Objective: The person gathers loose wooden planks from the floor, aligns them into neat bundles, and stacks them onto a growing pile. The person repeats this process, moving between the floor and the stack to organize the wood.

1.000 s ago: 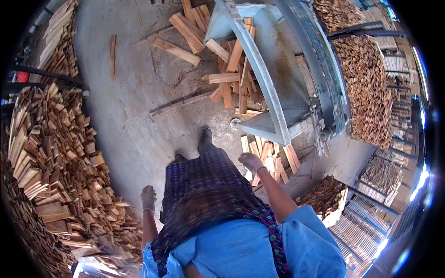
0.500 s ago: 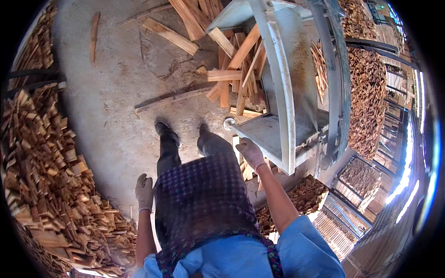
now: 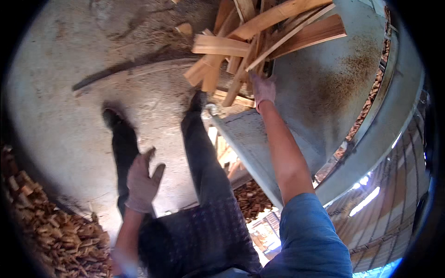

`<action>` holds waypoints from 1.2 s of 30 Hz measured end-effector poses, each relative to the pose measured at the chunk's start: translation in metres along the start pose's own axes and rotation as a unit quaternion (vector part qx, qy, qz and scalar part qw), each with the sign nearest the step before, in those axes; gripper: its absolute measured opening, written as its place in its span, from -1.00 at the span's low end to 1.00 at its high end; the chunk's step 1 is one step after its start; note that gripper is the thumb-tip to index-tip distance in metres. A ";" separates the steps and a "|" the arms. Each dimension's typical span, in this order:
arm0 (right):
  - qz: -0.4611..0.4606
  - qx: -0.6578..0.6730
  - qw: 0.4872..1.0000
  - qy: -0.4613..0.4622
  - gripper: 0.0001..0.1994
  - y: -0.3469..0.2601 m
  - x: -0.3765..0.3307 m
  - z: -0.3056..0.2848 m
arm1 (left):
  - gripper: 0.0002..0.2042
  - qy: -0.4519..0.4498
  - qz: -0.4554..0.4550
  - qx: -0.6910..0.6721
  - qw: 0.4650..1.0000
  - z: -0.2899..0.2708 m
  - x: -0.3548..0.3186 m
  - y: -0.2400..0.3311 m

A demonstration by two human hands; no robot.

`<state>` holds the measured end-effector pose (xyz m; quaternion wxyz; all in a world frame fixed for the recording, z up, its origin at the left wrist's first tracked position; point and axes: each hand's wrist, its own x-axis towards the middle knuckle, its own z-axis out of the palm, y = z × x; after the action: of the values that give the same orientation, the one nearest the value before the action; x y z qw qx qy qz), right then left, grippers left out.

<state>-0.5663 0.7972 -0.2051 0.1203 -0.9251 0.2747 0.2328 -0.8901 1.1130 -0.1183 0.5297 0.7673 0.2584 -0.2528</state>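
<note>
The right hand [image 3: 262,89], gloved, was extended forward on a nearly straight bare forearm, fingers curled downward. The left hand [image 3: 141,183], also gloved, hung low beside the body, palm down, fingers open and spread, grasping nothing.

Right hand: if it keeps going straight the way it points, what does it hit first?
The right hand points up into the pile of wooden slats on the grey metal chute. It would meet those slats first; its fingertips already seem to touch them, though depth is unclear.
</note>
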 end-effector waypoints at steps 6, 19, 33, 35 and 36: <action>-0.124 0.120 0.974 0.145 -0.10 -0.028 0.145 -0.025 | -0.53 0.046 -0.035 -0.202 0.978 0.077 0.102 0.037; -0.107 0.101 0.954 0.262 -0.41 -0.051 0.109 -0.056 | -0.54 -0.043 -0.142 -0.216 0.965 0.106 0.119 -0.003; -0.254 0.136 0.944 -0.159 -0.61 -0.098 -0.134 0.194 | -0.29 0.111 -0.090 -0.316 0.938 0.047 0.169 -0.098; -0.207 0.085 0.951 -0.214 -0.60 -0.120 -0.124 0.224 | -0.29 0.144 -0.109 -0.265 0.947 0.052 0.170 -0.104; -0.220 0.044 0.947 -0.230 -0.59 -0.122 -0.112 0.234 | -0.30 0.155 -0.120 -0.247 0.949 0.057 0.171 -0.104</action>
<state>-0.6662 1.0301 -0.3397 0.2695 -0.8775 0.0388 0.3947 -0.8391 1.1125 -0.3199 0.6218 0.6051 0.4823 -0.1204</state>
